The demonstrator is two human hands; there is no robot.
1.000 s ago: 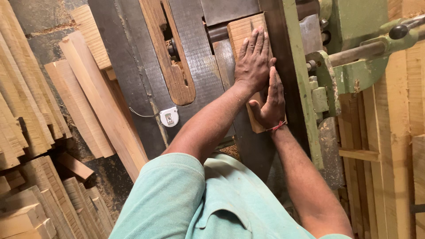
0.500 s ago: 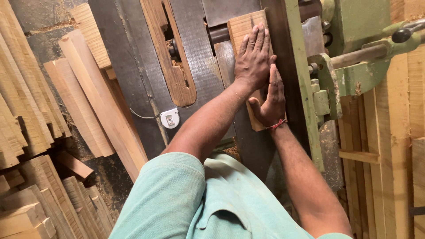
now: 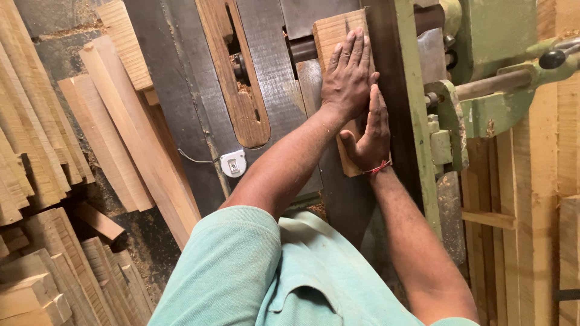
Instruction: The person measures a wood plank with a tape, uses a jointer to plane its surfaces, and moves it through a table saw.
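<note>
Grey metal machine table (image 3: 278, 78) — a wooden block (image 3: 331, 36) and small white tape measure (image 3: 233, 163) lie on it.

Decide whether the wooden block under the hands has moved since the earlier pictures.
Yes. The wooden block has slid forward along the green fence, away from the person, over the cutter gap.

head camera looks down, close.
</note>
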